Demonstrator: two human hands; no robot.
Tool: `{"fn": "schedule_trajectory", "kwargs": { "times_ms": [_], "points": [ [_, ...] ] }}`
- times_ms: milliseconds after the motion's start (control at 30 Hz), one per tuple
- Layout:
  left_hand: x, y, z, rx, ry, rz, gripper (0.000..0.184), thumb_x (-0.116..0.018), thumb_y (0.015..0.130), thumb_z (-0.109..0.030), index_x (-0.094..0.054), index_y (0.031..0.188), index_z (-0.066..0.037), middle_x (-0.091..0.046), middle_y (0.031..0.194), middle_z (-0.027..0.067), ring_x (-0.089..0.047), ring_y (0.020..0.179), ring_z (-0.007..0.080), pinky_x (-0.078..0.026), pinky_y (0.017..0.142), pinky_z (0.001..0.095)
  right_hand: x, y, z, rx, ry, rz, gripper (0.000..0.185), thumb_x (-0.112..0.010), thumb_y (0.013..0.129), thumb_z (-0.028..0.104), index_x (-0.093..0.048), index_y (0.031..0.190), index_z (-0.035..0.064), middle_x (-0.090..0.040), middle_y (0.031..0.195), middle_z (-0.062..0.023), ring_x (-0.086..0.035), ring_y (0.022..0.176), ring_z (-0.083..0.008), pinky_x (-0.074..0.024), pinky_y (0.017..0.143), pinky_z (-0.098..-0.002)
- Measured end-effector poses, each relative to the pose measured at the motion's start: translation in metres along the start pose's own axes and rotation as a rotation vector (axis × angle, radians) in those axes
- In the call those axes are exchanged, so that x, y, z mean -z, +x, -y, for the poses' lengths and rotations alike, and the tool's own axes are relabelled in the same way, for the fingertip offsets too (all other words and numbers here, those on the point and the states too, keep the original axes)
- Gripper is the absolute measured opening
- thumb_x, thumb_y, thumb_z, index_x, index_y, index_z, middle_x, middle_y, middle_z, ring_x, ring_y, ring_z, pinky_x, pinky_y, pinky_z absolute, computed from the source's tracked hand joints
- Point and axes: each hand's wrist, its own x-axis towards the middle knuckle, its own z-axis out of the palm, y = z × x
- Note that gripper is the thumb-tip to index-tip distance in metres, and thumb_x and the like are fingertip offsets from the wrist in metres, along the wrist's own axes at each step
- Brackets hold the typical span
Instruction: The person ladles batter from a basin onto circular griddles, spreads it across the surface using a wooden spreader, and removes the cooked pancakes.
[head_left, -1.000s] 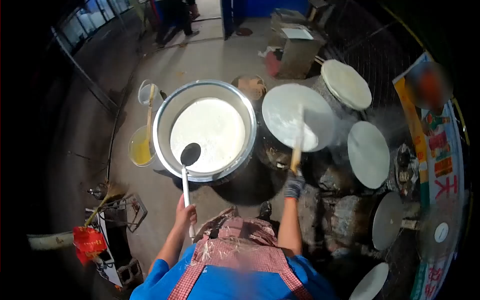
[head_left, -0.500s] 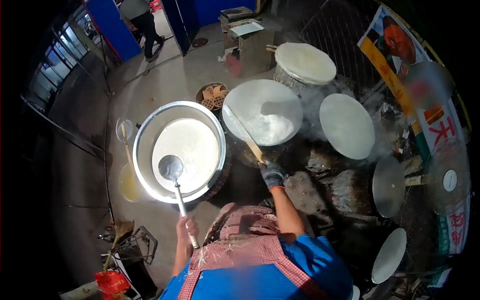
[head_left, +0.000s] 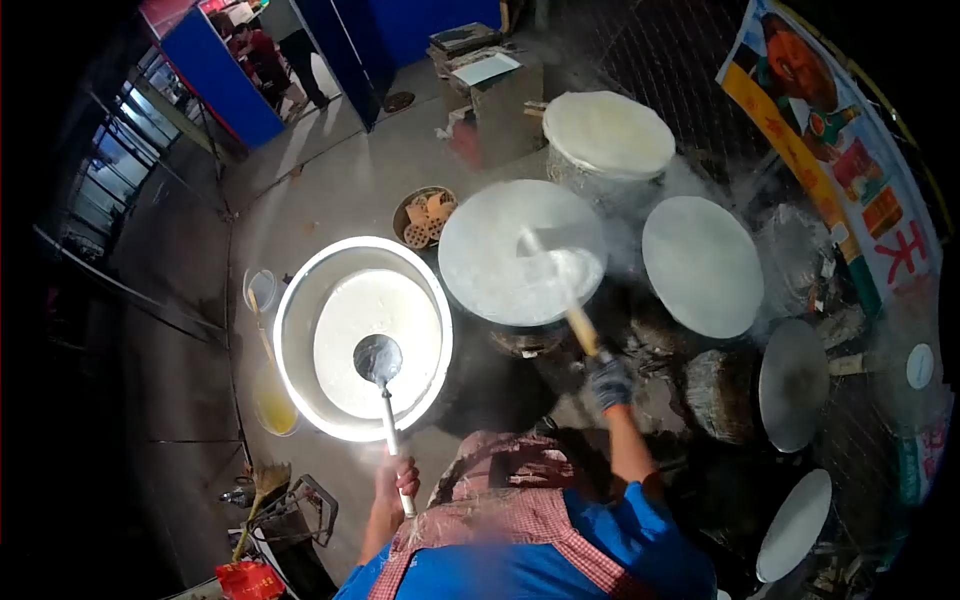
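Observation:
My left hand [head_left: 398, 474], bare, is closed around the white handle of a ladle [head_left: 378, 358]. The ladle's round metal bowl hangs over the creamy white batter [head_left: 352, 308] inside a big metal pot [head_left: 296, 372]. On my right hand [head_left: 611, 384] is a dark grey glove, and its fingers grip the wooden handle of a long spatula [head_left: 580, 322]. Motion blurs the blade, which reaches over the round griddle [head_left: 478, 262] right of the pot. A thin whitish layer covers much of the griddle, with a brighter patch under the blade.
More round griddles stand to the right: one pale at the back [head_left: 610, 132], one steaming [head_left: 702, 266], others lower down [head_left: 793, 385]. A bowl of perforated brown pieces [head_left: 428, 218] sits behind the pot. Left of it are a clear tub [head_left: 260, 288] and a yellowish container [head_left: 274, 402].
My right hand has swept right and toward me with the spatula. White batter now covers more of the griddle. The ladle has shifted slightly right and nearer in the pot; the whole view has tilted.

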Motion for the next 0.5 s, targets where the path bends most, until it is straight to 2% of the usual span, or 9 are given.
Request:
{"fn": "schedule_trajectory", "kwargs": {
  "times_ms": [33,67,167,233,300,367,400,433,500],
  "points": [
    [-0.007,-0.003,0.003,-0.030,0.070,-0.084,0.017,-0.041,0.084,-0.015,-0.039,0.067,-0.013,-0.032,0.051,-0.0018,-0.026,0.035,0.0060,-0.020,0.027,0.0192,0.025,0.012,0.010,-0.099,0.199,-0.008,0.037,-0.055,0.077,0.034,-0.058,0.104,0.0091,-0.060,0.091,-0.0176,-0.058,0.081,-0.0308,-0.0445,0.066,-0.0396],
    [-0.007,0.000,0.002,0.005,0.050,-0.103,0.018,-0.041,0.084,-0.014,-0.038,0.066,-0.012,-0.031,0.051,-0.0017,-0.026,0.035,0.0061,-0.021,0.027,0.0191,0.038,0.031,0.030,0.038,-0.214,-0.084,0.037,-0.051,0.079,0.038,-0.058,0.100,0.0082,-0.059,0.087,-0.0192,-0.057,0.079,-0.0333,-0.0439,0.064,-0.0411],
    [-0.006,0.026,0.012,0.018,0.017,-0.081,0.025,-0.040,0.083,-0.012,-0.032,0.059,-0.012,-0.031,0.051,-0.0016,-0.026,0.036,0.0066,-0.022,0.028,0.0190,-0.001,0.059,0.032,0.057,-0.307,-0.221,0.042,-0.053,0.075,0.045,-0.059,0.095,0.0081,-0.057,0.096,-0.0193,-0.055,0.081,-0.0365,-0.0434,0.066,-0.0416],
    [-0.006,0.035,0.016,0.023,0.078,-0.147,0.012,-0.040,0.082,-0.011,-0.042,0.070,-0.011,-0.031,0.051,-0.0017,-0.026,0.036,0.0068,-0.022,0.028,0.0189,-0.009,0.008,0.011,0.232,-0.453,-0.105,0.043,-0.051,0.078,0.040,-0.052,0.109,0.0094,-0.050,0.110,-0.0184,-0.048,0.098,-0.0344,-0.0413,0.078,-0.0399],
    [-0.018,0.035,0.025,0.034,0.061,-0.122,0.024,-0.041,0.083,-0.012,-0.038,0.102,-0.025,-0.030,0.052,-0.0009,-0.027,0.034,0.0070,-0.021,0.026,0.0178,-0.017,-0.018,-0.056,0.395,-0.548,-0.045,0.050,-0.051,0.079,0.039,-0.046,0.119,0.0105,-0.043,0.121,-0.0178,-0.042,0.108,-0.0336,-0.0384,0.086,-0.0401],
    [-0.024,0.034,0.035,0.001,0.098,-0.169,0.027,-0.041,0.082,-0.010,-0.038,0.104,-0.026,-0.030,0.052,-0.0012,-0.027,0.034,0.0068,-0.021,0.027,0.0176,-0.016,0.025,-0.117,-0.189,-0.234,-0.198,0.044,-0.060,0.072,0.036,-0.056,0.107,0.0095,-0.056,0.107,-0.0155,-0.055,0.094,-0.0264,-0.0441,0.078,-0.0355],
    [-0.025,0.034,0.039,-0.012,0.087,-0.144,0.030,-0.040,0.080,-0.008,-0.039,0.104,-0.026,-0.031,0.053,-0.0010,-0.026,0.035,0.0066,-0.021,0.027,0.0173,0.021,0.052,-0.066,-0.123,-0.122,0.037,0.049,-0.050,0.079,0.042,-0.046,0.120,0.0140,-0.049,0.115,-0.0181,-0.048,0.102,-0.0327,-0.0390,0.084,-0.0404],
    [-0.024,0.035,0.042,-0.005,0.066,-0.145,0.033,-0.040,0.080,-0.007,-0.038,0.107,-0.027,-0.031,0.053,-0.0010,-0.026,0.035,0.0066,-0.021,0.027,0.0172,0.004,0.105,-0.091,0.179,-0.144,-0.210,0.050,-0.049,0.078,0.044,-0.048,0.117,0.0140,-0.052,0.109,-0.0181,-0.051,0.097,-0.0332,-0.0409,0.080,-0.0407],
    [-0.020,0.038,0.046,-0.001,0.019,-0.138,0.041,-0.040,0.079,-0.007,-0.037,0.113,-0.029,-0.031,0.054,-0.0008,-0.026,0.035,0.0065,-0.022,0.028,0.0170,0.020,0.177,0.000,-0.056,-0.236,-0.190,0.041,-0.059,0.074,0.029,-0.054,0.106,0.0040,-0.058,0.098,-0.0175,-0.056,0.086,-0.0342,-0.0453,0.069,-0.0381]
  ]
}}
